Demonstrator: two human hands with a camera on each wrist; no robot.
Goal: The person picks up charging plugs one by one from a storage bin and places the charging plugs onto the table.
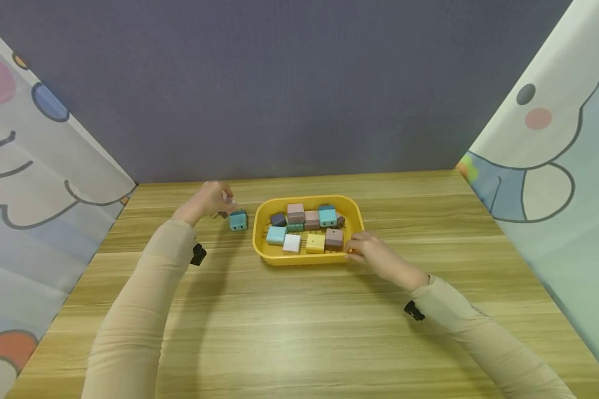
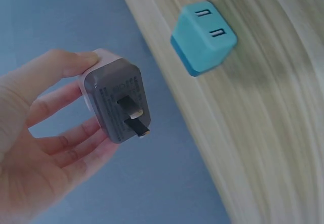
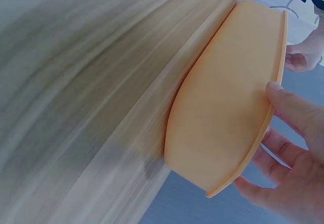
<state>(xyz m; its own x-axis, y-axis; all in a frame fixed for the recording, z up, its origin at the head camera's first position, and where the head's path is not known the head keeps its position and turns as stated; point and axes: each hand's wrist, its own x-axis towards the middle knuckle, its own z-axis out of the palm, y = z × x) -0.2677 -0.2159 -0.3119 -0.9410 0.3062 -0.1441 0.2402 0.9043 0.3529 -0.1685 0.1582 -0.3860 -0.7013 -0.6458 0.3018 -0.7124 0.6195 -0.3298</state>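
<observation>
Between thumb and fingers, my left hand (image 1: 211, 198) pinches a pink and dark grey-brown charger plug (image 2: 119, 100), its two flat prongs facing the wrist camera. Just right of that hand, a teal charger plug (image 1: 238, 220) with two USB ports stands on the table. A yellow tray (image 1: 279, 260) holds several charger plugs in teal, white, yellow, pink and brown. My right hand (image 1: 376, 255) grips the tray's near right rim, thumb on the outer side, as the right wrist view shows; the fingers reach over the rim.
The wooden table (image 1: 299, 327) ends at a grey-blue wall panel (image 1: 299, 100) at the back. Cartoon-printed curtains hang on the left (image 1: 30, 166) and right (image 1: 554, 166). Black wrist mounts (image 1: 198, 254) sit on both forearms.
</observation>
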